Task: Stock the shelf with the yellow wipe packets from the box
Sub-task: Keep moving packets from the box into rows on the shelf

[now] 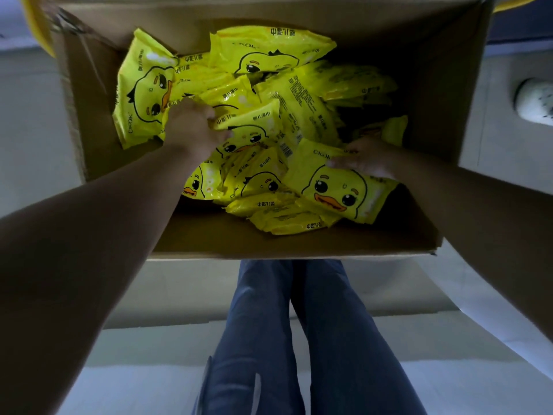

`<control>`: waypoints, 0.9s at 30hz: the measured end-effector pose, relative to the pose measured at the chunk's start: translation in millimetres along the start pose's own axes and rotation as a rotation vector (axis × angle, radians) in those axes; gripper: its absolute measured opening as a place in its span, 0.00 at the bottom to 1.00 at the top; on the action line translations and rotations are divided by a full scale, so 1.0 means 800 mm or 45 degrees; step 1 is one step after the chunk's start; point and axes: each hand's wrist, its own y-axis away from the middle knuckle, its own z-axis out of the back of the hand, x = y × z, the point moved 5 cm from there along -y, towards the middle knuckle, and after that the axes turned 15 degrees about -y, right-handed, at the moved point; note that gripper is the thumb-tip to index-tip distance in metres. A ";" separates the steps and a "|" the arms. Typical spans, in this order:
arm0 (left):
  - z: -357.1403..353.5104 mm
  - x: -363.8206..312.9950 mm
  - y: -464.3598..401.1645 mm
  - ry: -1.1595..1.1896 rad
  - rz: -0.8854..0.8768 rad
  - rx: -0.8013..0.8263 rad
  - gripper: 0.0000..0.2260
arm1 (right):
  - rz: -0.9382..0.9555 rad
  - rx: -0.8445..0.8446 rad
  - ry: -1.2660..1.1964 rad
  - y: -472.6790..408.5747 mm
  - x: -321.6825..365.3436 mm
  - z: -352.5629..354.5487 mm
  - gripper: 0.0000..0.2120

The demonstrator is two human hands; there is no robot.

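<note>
Box: open brown cardboard box (98, 121), heaped yellow duck-print wipe packets (263, 121) (far-right corner bare).
Left hand (191, 127): fingers curled, gripping packets mid-pile.
Right hand (366, 158): fingers together, flat on a packet near right wall.

Cardboard box (269, 238): one, open top. Yellow wipe packets (263, 52) inside box: loose overlapping pile, at least twelve visible; exact count not determinable, lower layers hidden. Duck-face fronts fully showing: about five. Hands in box: two, left hand (191, 127) and right hand (368, 158). White shoe (534, 101), far right: one.
</note>
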 end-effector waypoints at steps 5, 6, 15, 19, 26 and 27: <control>0.030 -0.009 0.049 0.178 0.008 0.125 0.20 | 0.075 -0.073 -0.274 0.066 0.016 -0.011 0.23; 0.039 -0.009 0.062 0.193 0.009 0.141 0.19 | 0.082 -0.086 -0.308 0.081 0.024 -0.009 0.21; 0.190 -0.004 0.165 0.350 -0.066 0.032 0.12 | 0.307 -0.321 -0.216 0.234 0.137 0.038 0.17; 0.264 -0.013 0.206 0.362 -0.175 -0.070 0.16 | 0.432 -0.394 -0.268 0.298 0.166 0.047 0.20; 0.343 -0.055 0.289 0.278 -0.149 -0.165 0.22 | 0.628 -0.506 -0.256 0.379 0.167 0.060 0.14; 0.350 -0.064 0.301 0.270 -0.115 -0.186 0.23 | 0.658 -0.528 -0.215 0.387 0.164 0.072 0.14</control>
